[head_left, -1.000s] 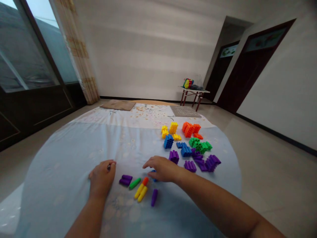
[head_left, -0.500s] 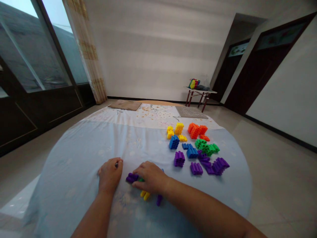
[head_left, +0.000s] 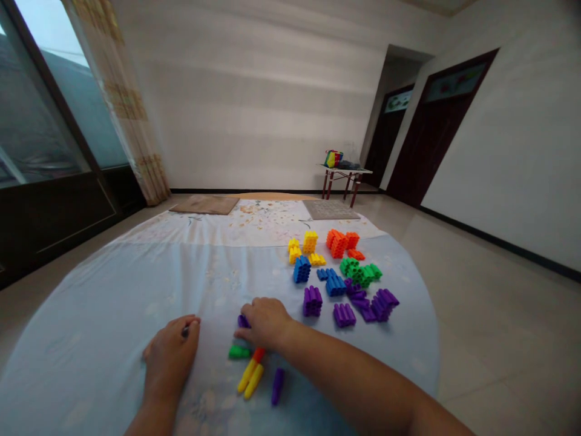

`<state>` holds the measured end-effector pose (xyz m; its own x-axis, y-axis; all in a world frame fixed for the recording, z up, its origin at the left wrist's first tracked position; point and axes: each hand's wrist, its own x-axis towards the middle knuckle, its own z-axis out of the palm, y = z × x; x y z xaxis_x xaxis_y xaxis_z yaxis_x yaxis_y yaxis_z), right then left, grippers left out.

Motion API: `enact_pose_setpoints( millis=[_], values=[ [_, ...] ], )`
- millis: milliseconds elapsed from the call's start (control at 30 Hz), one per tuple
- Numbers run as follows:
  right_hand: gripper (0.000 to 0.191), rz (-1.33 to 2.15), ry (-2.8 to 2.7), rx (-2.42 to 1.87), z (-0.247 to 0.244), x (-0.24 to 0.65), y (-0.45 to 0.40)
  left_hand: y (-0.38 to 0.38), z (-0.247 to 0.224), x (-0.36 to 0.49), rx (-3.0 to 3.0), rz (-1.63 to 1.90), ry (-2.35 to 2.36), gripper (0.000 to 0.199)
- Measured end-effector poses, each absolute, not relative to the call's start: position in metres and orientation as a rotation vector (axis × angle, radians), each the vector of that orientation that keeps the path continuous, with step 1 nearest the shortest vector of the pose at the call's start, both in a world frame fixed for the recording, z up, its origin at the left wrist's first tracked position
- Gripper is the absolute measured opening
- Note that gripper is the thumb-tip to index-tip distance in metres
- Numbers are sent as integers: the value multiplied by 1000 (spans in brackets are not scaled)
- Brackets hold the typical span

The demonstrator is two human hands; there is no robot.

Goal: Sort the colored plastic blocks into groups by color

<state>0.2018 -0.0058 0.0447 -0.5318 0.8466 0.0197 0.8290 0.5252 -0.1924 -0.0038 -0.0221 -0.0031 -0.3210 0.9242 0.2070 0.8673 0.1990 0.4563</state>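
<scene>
My left hand (head_left: 172, 351) rests curled on the light blue cloth at the left, its fingers closed on a small dark object (head_left: 185, 331) that I cannot make out. My right hand (head_left: 264, 323) is pinched over a purple piece (head_left: 242, 321), which it partly hides. Below that hand lie a green piece (head_left: 239, 352), a red piece (head_left: 258, 355) touching two yellow pieces (head_left: 250, 379), and a single purple piece (head_left: 278, 386).
Right of my right hand stand purple blocks (head_left: 312, 301), blue blocks (head_left: 335, 283), green blocks (head_left: 361, 272), yellow blocks (head_left: 310, 243) and orange blocks (head_left: 336, 243). Two mats (head_left: 206, 204) lie at the table's far edge. A small side table (head_left: 347, 170) holds a colourful bag.
The view has turned to the right. My right hand has moved away from me with the purple piece, uncovering the green, red and yellow pieces. My left hand stays closed.
</scene>
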Motion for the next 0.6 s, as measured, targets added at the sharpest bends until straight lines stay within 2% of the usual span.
enact_pose_setpoints(
  millis=[200,367,600],
  values=[
    [47,238,-2759,-1129,45,206,5,-17,-6,-8,1745,716,2354,42],
    [44,334,-2897,-1118,47,206,10,-13,-9,-13,1735,637,2353,44],
    [50,414,-2552,-1086,100,280,18,-10,-15,-18,1758,621,2378,49]
  ],
)
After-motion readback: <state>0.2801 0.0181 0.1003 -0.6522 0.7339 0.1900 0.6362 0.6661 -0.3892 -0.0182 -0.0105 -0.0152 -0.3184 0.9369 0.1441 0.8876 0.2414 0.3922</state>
